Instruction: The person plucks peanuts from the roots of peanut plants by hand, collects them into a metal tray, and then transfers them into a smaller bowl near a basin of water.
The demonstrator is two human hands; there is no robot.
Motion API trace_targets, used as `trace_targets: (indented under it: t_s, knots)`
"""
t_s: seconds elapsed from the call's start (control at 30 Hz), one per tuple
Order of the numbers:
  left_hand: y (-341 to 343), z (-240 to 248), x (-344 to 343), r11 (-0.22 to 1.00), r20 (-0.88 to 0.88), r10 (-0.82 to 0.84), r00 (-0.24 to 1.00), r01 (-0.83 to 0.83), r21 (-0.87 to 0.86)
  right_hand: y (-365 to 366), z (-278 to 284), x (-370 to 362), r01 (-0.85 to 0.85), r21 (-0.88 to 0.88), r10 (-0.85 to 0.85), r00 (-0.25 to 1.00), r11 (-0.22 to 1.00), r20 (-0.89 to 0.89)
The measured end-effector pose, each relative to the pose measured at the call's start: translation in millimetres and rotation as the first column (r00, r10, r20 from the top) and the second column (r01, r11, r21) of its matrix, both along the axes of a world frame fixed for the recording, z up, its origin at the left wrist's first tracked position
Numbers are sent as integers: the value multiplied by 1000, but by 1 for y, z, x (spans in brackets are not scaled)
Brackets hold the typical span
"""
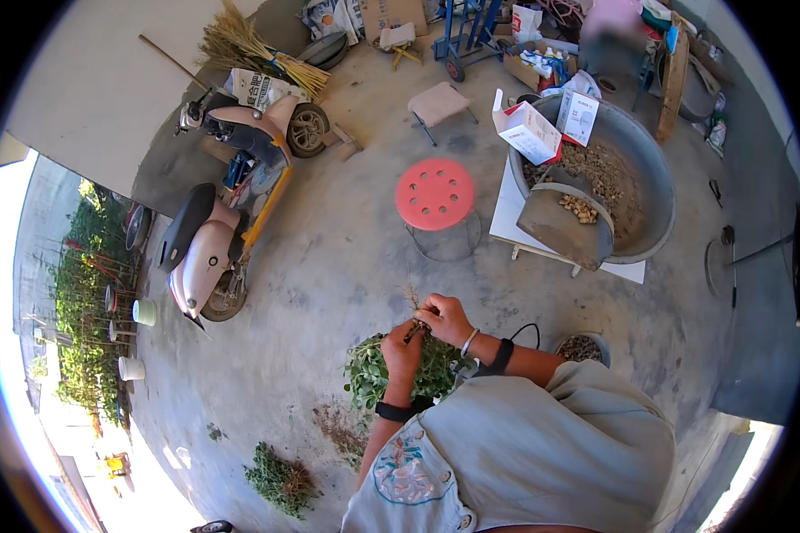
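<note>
Just above my lap, I have a bunch of leafy green plants, likely peanut plants (362, 369), turned with their roots upward. My left hand (402, 353) is closed round the stems near the root end. Close against it, my right hand (447, 321) pinches at the thin, pale-brown roots (412, 298), with small dark lumps between the hands that are too small to tell apart. The leaves hang below both wrists and are partly hidden by my forearms. A bucket of pods (580, 347) stands by my right elbow.
A red round stool (435, 196) stands ahead. To the right, a large grey basin (662, 222) holds brown pods, a scoop (567, 222) and white boxes (531, 133). A scooter (209, 258) is parked at left. Another plant heap (280, 480) lies on the floor at lower left.
</note>
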State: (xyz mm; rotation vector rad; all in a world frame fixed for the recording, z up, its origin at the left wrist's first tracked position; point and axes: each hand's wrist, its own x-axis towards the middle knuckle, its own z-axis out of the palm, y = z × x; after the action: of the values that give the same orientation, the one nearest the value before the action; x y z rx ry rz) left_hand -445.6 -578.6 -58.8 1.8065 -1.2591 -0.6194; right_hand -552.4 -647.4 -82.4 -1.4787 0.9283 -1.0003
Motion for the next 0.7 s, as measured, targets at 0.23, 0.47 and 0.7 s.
trace_targets:
  t_s: [0.23, 0.47, 0.7]
  knots:
    - [-10, -11, -8, 992, 25, -122, 992, 121, 39, -2, -12, -24, 20, -121, -39, 987, 992, -157]
    - [-22, -13, -8, 977, 30, -212, 977, 212, 18, -6, -14, -43, -360, 662, -46, 858, 657, 512]
    - [-19, -16, 15, 994, -87, -78, 993, 84, 68, -29, -22, -65, -246, 398, 177, 963, 884, 203]
